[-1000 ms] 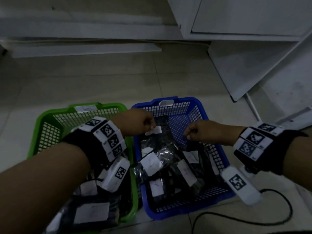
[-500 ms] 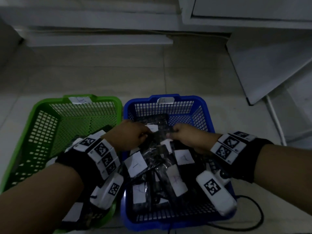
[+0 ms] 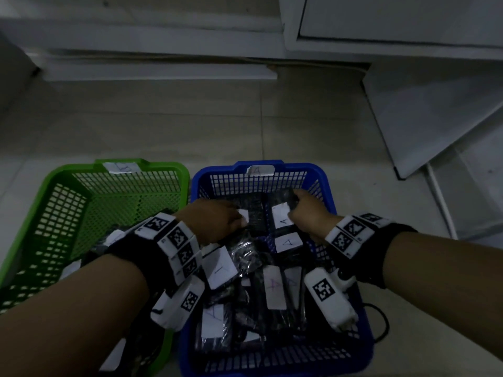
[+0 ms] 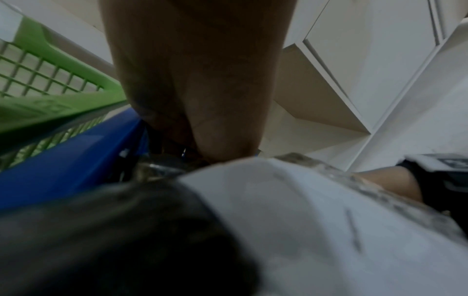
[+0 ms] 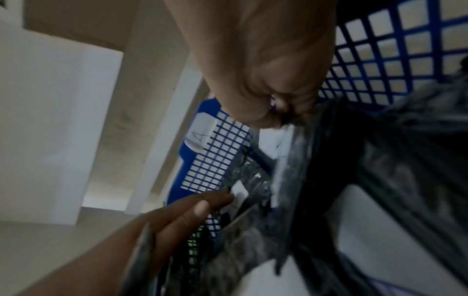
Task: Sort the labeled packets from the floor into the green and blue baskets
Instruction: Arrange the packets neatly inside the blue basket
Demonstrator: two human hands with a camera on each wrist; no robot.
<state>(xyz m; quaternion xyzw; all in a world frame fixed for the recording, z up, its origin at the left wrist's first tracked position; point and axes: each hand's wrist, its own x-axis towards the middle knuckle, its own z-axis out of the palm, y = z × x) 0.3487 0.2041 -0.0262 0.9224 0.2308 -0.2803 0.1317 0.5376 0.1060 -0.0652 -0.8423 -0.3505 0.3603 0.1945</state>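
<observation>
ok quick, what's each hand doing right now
left hand: pinches a black plastic packet in the blue mesh basket.
right hand: grips the same packet's far corner.

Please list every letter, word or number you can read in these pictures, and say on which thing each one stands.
"A": tag on the blue basket's far rim.
"A": packet label by the right hand.
"A": packet label below it.
"A": faint, on a long packet label.
Green basket's rim tag: handwriting too blurred to read.
Wristband squares: coded patterns, no text.
</observation>
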